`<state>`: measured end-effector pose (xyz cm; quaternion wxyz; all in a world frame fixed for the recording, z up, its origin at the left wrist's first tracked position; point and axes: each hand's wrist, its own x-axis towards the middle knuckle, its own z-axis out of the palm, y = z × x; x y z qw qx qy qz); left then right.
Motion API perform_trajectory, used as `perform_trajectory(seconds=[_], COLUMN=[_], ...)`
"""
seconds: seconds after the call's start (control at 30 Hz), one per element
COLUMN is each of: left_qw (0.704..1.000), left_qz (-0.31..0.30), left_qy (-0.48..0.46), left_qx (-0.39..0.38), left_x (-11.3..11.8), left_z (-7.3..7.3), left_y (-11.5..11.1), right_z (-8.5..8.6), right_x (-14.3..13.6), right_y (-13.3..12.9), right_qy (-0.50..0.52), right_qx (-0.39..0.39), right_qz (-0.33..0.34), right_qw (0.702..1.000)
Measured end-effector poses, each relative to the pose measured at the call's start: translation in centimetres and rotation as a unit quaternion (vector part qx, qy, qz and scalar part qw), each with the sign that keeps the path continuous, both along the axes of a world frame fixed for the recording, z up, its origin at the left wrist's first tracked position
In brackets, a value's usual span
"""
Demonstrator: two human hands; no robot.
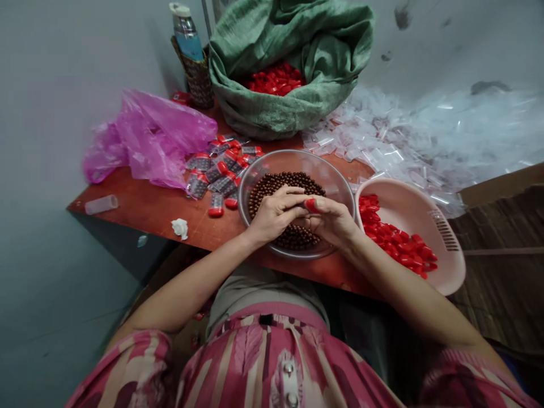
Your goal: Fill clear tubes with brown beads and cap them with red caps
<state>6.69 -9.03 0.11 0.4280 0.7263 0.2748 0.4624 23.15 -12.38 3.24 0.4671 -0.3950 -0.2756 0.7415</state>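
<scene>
My left hand point(278, 213) and my right hand point(331, 220) meet over a clear round bowl point(335, 170) that holds dark brown beads point(297, 237). Between them is a small container with a red cap point(311, 205); its body is mostly hidden by my fingers. My right thumb lies against the red cap, and my left fingers wrap round the other end. Just right of the bowl, a pink basket point(453, 272) holds loose red caps point(399, 243). Several filled, red-capped containers point(221, 170) are piled left of the bowl.
A green sack point(272, 116) of red caps stands behind the bowl. Clear empty containers point(382, 141) are heaped at the right. A pink plastic bag point(148, 136), a flask point(187, 37), a clear tube point(101, 204) and crumpled white tissue point(179, 228) are at the left.
</scene>
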Motion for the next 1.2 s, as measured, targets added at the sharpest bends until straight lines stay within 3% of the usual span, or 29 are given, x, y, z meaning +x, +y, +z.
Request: perform_trajectory(seconds=[0.17, 0.33, 0.47, 0.57, 0.67, 0.8, 0.87, 0.93, 1.03, 1.1, 1.13, 1.2], left_qw=[0.999, 0.997, 0.985, 0.975, 0.958, 0.957, 0.961, 0.962, 0.967, 0.971, 0.97, 0.968], left_qz=[0.031, 0.071, 0.164, 0.222, 0.284, 0.289, 0.27, 0.26, 0.229, 0.204, 0.199, 0.199], left_qy=[0.008, 0.012, -0.008, -0.003, -0.025, 0.016, 0.056, 0.083, 0.112, 0.126, 0.134, 0.15], left_qx=[-0.004, -0.041, -0.052, -0.019, -0.015, -0.018, -0.01, -0.01, -0.021, -0.024, -0.024, -0.028], left_x=[-0.1, -0.9, -3.2, -5.9, -8.1, -8.2, -7.1, -5.8, -4.4, -4.0, -4.0, -4.1], left_z=[-0.2, 1.4, 3.2, 3.4, 2.7, 2.0, 1.9, 1.7, 1.1, 0.6, 0.4, 0.3], left_y=[0.0, 0.0, 1.8, 5.2, 8.5, 8.8, 7.4, 5.7, 3.8, 3.3, 3.3, 3.2], right_z=[-0.4, 0.6, 2.6, 3.3, 2.6, 0.9, 0.1, -0.4, -1.1, -1.6, -1.9, -2.5], right_x=[-1.4, -1.0, 3.7, 9.2, 13.9, 16.5, 17.0, 17.5, 18.8, 19.8, 20.1, 20.6], right_y=[0.1, 0.0, 0.0, 0.0, -0.2, 0.5, 2.1, 4.9, 10.3, 13.8, 15.3, 17.8], right_qy=[0.002, -0.007, -0.116, -0.265, -0.386, -0.497, -0.568, -0.664, -0.827, -0.881, -0.89, -0.89], right_qx=[-0.022, -0.022, 0.086, 0.15, 0.151, 0.168, 0.193, 0.203, 0.167, 0.143, 0.142, 0.16], right_qz=[-0.042, 0.031, -0.009, -0.113, -0.172, -0.12, -0.102, -0.094, 0.003, 0.088, 0.121, 0.16], right_qw=[0.999, 0.999, 0.99, 0.946, 0.894, 0.843, 0.793, 0.714, 0.537, 0.443, 0.417, 0.396])
